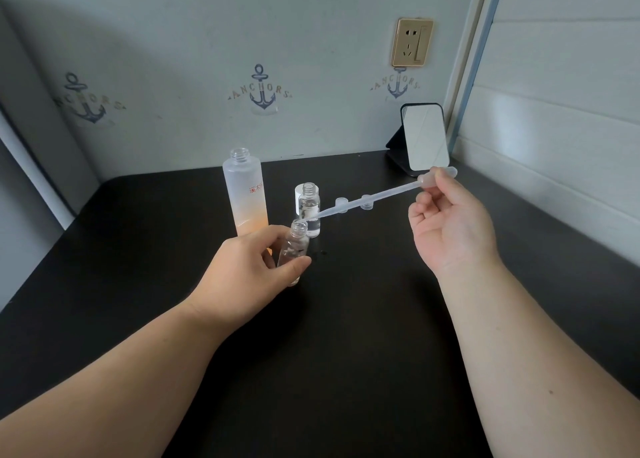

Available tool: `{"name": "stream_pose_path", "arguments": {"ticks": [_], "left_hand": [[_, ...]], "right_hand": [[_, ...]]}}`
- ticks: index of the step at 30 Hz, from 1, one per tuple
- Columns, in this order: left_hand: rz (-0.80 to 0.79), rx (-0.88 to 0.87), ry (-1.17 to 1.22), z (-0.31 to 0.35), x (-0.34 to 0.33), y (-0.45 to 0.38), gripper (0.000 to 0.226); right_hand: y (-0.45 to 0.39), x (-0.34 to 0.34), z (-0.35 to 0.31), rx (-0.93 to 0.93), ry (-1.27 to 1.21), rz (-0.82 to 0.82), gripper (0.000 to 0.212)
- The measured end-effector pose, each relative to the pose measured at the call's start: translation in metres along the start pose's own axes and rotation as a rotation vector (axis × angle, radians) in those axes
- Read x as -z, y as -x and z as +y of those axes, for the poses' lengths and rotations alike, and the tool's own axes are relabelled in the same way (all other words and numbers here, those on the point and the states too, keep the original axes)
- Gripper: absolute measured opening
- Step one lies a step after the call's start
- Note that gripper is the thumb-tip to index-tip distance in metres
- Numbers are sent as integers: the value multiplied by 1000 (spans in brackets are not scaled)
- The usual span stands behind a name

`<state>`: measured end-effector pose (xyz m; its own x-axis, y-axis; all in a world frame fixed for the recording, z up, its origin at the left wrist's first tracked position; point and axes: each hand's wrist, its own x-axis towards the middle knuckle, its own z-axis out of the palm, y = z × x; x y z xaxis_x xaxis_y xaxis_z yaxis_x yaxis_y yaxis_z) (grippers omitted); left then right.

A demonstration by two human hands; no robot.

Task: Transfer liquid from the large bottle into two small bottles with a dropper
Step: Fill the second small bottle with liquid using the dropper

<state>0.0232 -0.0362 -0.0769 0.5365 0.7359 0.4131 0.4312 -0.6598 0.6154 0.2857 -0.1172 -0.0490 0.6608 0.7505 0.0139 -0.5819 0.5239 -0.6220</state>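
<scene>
Black table (346, 319), standing mirror (424, 139), wall socket (412, 42), anchor-patterned wallpaper (262, 90)

We look from head height, forward and down, close over our black desk (346, 319) toward the wall (242, 42).

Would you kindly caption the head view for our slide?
Right hand aims a dropper at the small bottle gripped by the left hand, beside the large bottle.

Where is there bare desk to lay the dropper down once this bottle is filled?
Bare black desk lies between the forearms and right of the right hand toward the mirror. It is crowded around the tall frosted bottle, standing small bottle and two small caps.
</scene>
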Motion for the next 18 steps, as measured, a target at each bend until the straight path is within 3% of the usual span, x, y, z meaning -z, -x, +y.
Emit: {"name": "stream_pose_path", "arguments": {"ticks": [13,15,18], "left_hand": [[-37,-16,42,7,3,3,28],[48,-13,127,7,5,4,30],[299,6,248,6,9,5,30]], "right_hand": [[3,-1,0,-33,-29,-30,26],[4,-1,0,-38,-37,-33,28],[4,-2,1,-43,-44,-28,27]]}}
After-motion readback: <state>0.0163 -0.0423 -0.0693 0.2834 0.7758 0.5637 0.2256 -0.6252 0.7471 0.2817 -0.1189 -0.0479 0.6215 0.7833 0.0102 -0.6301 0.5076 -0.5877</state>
